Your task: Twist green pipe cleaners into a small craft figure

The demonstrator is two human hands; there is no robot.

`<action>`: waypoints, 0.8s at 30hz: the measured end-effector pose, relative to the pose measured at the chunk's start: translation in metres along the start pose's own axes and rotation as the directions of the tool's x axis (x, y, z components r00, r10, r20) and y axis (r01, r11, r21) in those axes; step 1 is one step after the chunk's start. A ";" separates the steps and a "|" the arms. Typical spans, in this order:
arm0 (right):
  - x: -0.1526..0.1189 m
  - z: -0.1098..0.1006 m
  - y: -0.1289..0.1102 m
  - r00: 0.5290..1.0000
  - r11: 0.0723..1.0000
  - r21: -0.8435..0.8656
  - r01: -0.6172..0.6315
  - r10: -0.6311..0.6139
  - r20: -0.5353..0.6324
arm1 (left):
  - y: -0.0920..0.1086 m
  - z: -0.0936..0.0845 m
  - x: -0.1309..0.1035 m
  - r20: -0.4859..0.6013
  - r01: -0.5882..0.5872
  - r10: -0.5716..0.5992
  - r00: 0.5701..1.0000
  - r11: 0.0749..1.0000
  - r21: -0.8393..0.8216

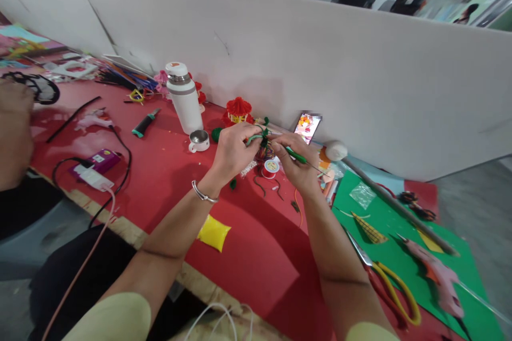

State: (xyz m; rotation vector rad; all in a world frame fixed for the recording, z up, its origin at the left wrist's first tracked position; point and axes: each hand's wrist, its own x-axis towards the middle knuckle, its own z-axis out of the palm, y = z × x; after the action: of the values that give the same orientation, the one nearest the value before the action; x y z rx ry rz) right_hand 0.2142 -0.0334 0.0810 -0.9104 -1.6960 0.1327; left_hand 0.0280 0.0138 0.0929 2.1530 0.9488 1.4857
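Above the red table (256, 245), my left hand (237, 150) has its fingers closed on a small dark green yarn piece (264, 136). My right hand (295, 162) meets it from the right, its fingers wrapped round a green-handled tool (296, 154), whose tip is hidden at the yarn piece. Below and between the hands lie a bundle of multicoloured thread (264, 153) and a red spool (270, 168) with a pale label. A phone (307, 127) with a lit screen leans behind my right hand.
Left of my hands stand a white bottle (186, 104) and a metal-lined cup (199, 140). Scissors (386, 277) and a pink glue gun (438, 279) lie at the right. A yellow packet (215, 233) is near the front. Another person's arm (15, 133) is at far left.
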 end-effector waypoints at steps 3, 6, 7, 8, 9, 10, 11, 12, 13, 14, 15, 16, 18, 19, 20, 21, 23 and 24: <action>-0.003 0.004 0.004 0.996 0.993 -0.084 0.087 -0.088 -0.012 | -0.003 0.004 0.001 -0.032 0.047 -0.050 0.998 0.995 -0.088; -0.009 0.009 0.010 0.976 0.928 -0.306 0.211 -0.217 0.017 | -0.009 0.014 0.002 0.000 0.222 -0.237 0.971 0.911 -0.348; -0.011 0.010 0.012 0.967 0.897 -0.370 0.242 -0.252 0.021 | -0.011 0.017 0.002 0.046 0.292 -0.305 0.951 0.841 -0.456; -0.013 0.012 0.015 0.958 0.869 -0.417 0.266 -0.286 0.016 | -0.014 0.020 0.002 0.102 0.357 -0.365 0.926 0.752 -0.555; -0.014 0.013 0.016 0.947 0.848 -0.445 0.287 -0.320 0.000 | -0.016 0.022 0.002 0.177 0.420 -0.406 0.896 0.653 -0.630; -0.015 0.013 0.018 0.936 0.836 -0.456 0.305 -0.351 -0.018 | -0.017 0.023 0.002 0.248 0.473 -0.429 0.868 0.566 -0.676; -0.016 0.014 0.020 0.928 0.832 -0.455 0.316 -0.371 -0.035 | -0.019 0.023 0.003 0.307 0.512 -0.436 0.846 0.501 -0.698; -0.016 0.015 0.021 0.925 0.837 -0.446 0.318 -0.378 -0.048 | -0.019 0.022 0.004 0.351 0.539 -0.433 0.830 0.463 -0.703; -0.015 0.015 0.023 0.927 0.845 -0.434 0.314 -0.372 -0.052 | -0.020 0.020 0.005 0.377 0.554 -0.427 0.822 0.449 -0.701; -0.015 0.015 0.023 0.933 0.853 -0.423 0.305 -0.357 -0.049 | -0.020 0.018 0.006 0.386 0.558 -0.421 0.821 0.449 -0.698; -0.014 0.015 0.024 0.938 0.860 -0.417 0.296 -0.344 -0.044 | -0.019 0.016 0.006 0.382 0.553 -0.417 0.825 0.454 -0.699; -0.014 0.015 0.024 0.941 0.862 -0.415 0.292 -0.337 -0.038 | -0.019 0.014 0.007 0.370 0.542 -0.415 0.831 0.459 -0.704; -0.013 0.016 0.024 0.934 0.852 -0.426 0.306 -0.354 -0.039 | -0.017 0.013 0.008 0.332 0.514 -0.418 0.846 0.470 -0.717; -0.013 0.016 0.024 0.927 0.844 -0.431 0.319 -0.372 -0.042 | -0.017 0.013 0.008 0.312 0.501 -0.421 0.852 0.480 -0.720; -0.013 0.016 0.023 0.920 0.837 -0.434 0.333 -0.390 -0.047 | -0.017 0.015 0.007 0.291 0.490 -0.425 0.857 0.495 -0.718; -0.014 0.017 0.023 0.915 0.834 -0.434 0.342 -0.401 -0.051 | -0.017 0.017 0.006 0.266 0.476 -0.429 0.863 0.516 -0.712; -0.016 0.016 0.021 0.917 0.838 -0.431 0.334 -0.395 -0.056 | -0.016 0.023 0.004 0.178 0.422 -0.428 0.886 0.586 -0.692; -0.017 0.016 0.021 0.925 0.844 -0.431 0.318 -0.376 -0.054 | -0.015 0.026 0.002 0.104 0.369 -0.413 0.905 0.637 -0.676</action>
State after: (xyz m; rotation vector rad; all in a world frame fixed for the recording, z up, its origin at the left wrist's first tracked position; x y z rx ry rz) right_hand 0.2114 -0.0236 0.0515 -0.8743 -1.7607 -0.5480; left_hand 0.0477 0.0286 0.0749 1.2683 0.6664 1.3823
